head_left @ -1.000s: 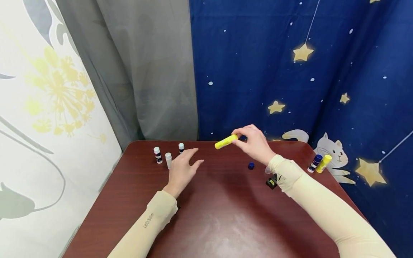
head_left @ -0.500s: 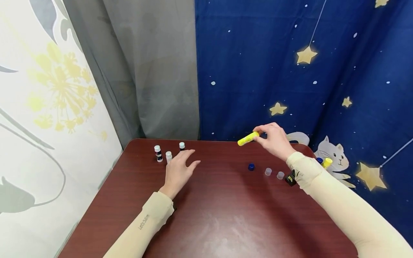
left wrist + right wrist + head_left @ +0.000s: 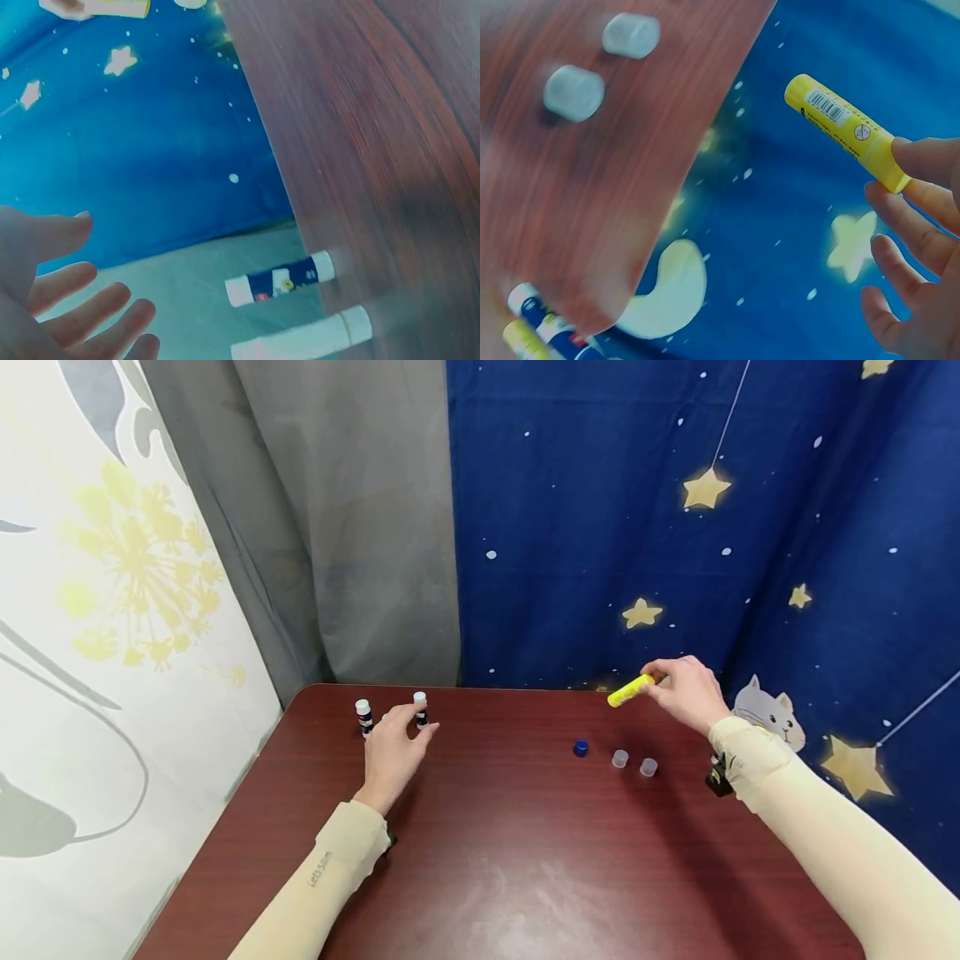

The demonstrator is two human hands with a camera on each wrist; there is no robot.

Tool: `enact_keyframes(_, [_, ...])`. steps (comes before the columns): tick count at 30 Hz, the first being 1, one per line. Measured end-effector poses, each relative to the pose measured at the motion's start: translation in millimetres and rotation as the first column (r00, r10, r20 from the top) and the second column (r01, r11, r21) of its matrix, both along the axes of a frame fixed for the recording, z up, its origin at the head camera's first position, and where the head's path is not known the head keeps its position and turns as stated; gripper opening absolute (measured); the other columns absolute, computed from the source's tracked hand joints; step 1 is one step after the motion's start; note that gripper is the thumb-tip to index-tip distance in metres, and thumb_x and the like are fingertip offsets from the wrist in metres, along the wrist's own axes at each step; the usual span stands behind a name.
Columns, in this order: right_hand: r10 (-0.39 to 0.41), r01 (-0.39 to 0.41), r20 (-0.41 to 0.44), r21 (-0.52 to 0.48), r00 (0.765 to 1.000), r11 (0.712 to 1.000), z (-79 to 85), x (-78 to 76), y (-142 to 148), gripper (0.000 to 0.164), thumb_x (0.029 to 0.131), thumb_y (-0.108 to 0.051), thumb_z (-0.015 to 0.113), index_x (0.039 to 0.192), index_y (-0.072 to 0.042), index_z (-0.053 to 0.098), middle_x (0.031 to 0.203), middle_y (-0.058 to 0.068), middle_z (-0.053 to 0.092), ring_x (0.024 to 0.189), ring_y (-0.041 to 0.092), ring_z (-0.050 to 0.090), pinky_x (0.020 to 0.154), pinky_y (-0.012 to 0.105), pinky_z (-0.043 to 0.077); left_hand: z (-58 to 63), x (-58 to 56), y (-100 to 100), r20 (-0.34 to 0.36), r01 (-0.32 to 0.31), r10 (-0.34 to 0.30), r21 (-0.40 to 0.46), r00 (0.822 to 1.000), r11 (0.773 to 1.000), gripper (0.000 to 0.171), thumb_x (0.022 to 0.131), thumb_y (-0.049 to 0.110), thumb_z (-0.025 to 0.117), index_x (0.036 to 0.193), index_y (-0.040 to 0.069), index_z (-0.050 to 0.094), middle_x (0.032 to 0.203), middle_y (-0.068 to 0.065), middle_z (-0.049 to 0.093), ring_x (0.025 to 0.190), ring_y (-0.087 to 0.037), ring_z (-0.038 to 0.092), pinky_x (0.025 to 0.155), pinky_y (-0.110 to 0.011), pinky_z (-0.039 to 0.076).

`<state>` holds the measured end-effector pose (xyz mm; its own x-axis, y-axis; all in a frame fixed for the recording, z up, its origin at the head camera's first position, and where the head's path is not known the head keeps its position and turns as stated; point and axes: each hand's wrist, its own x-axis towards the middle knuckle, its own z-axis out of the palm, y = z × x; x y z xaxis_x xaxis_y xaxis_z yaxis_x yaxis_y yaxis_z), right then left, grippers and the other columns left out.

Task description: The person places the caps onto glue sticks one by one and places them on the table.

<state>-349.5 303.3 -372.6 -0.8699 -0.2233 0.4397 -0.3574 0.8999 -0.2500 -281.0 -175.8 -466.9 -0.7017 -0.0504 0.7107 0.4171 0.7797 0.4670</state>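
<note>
My right hand (image 3: pixel 686 695) pinches one end of a yellow glue stick (image 3: pixel 628 691) between thumb and fingers, above the table's far right part. In the right wrist view the glue stick (image 3: pixel 847 131) shows a barcode and lies tilted, its free end pointing away from the hand. My left hand (image 3: pixel 392 758) is held over the left part of the table, fingers relaxed and holding nothing. Near it stand glue sticks with dark labels and white ends, one at the left (image 3: pixel 363 717) and another (image 3: pixel 421 710) behind the fingertips. A white glue stick (image 3: pixel 304 339), mostly hidden in the head view, stands close by.
A blue cap (image 3: pixel 581 748) and two clear caps, one (image 3: pixel 620 759) beside the other (image 3: pixel 648 767), sit right of centre on the table (image 3: pixel 495 843). A blue glue stick (image 3: pixel 551 322) and a yellow one (image 3: pixel 523 341) are at its right edge. Curtains hang behind.
My right hand has moved to the right with the yellow glue stick, uncovering the clear caps and hiding the glue sticks at the right edge. My left hand has drifted slightly left.
</note>
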Motion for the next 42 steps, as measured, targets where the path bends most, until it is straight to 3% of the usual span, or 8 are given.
enact_keyframes(10, [-0.058,0.055,0.049,0.057,0.997,0.997,-8.5,5.1,41,0.025,0.086,-0.020,0.080,0.108,-0.010,0.076,0.090,0.009,0.071,0.084,0.030,0.056,0.066,0.045,0.043,-12.4,-16.9,-21,-0.012,-0.039,0.039,0.061,0.999,0.997,0.035,0.084,0.017,0.084,0.116,0.010,0.073,0.118,-0.008,0.066,0.104,-0.027,0.063,0.084,-0.050,0.051])
enact_keyframes(20, [-0.076,0.060,0.096,0.155,0.992,0.986,-18.2,9.3,65,0.024,0.084,-0.015,0.077,0.106,-0.007,0.076,0.094,0.014,0.072,0.092,0.037,0.053,0.075,0.054,0.041,-21.6,-22.8,-33,0.083,-0.064,0.056,0.098,0.995,0.993,0.046,0.084,0.020,0.083,0.126,0.009,0.067,0.124,-0.013,0.062,0.112,-0.032,0.060,0.094,-0.054,0.048])
enact_keyframes(27, [-0.108,0.078,0.141,0.200,0.984,0.977,-26.9,9.1,83,0.028,0.082,-0.014,0.077,0.109,-0.006,0.076,0.096,0.017,0.073,0.085,0.034,0.057,0.069,0.052,0.043,-28.6,-25.5,-39,0.146,-0.082,0.066,0.106,0.987,0.991,0.055,0.086,0.024,0.082,0.135,0.010,0.061,0.128,-0.013,0.061,0.116,-0.033,0.059,0.097,-0.054,0.046])
enact_keyframes(32, [-0.124,0.088,0.130,0.257,0.984,0.962,-32.0,10.0,94,0.029,0.080,-0.015,0.078,0.107,-0.008,0.076,0.093,0.014,0.073,0.087,0.037,0.058,0.072,0.057,0.042,-31.6,-27.5,-41,0.186,-0.088,0.066,0.114,0.980,0.990,0.060,0.086,0.025,0.082,0.138,0.009,0.058,0.130,-0.014,0.060,0.115,-0.035,0.059,0.096,-0.057,0.046])
enact_keyframes(42, [-0.128,0.069,0.200,0.280,0.971,0.958,-38.7,15.3,103,0.028,0.082,-0.012,0.078,0.109,-0.006,0.076,0.098,0.016,0.072,0.094,0.040,0.059,0.080,0.063,0.038,-34.5,-30.4,-42,0.218,-0.102,0.071,0.134,0.973,0.986,0.064,0.085,0.023,0.083,0.141,0.008,0.056,0.126,-0.019,0.060,0.113,-0.039,0.059,0.097,-0.059,0.044])
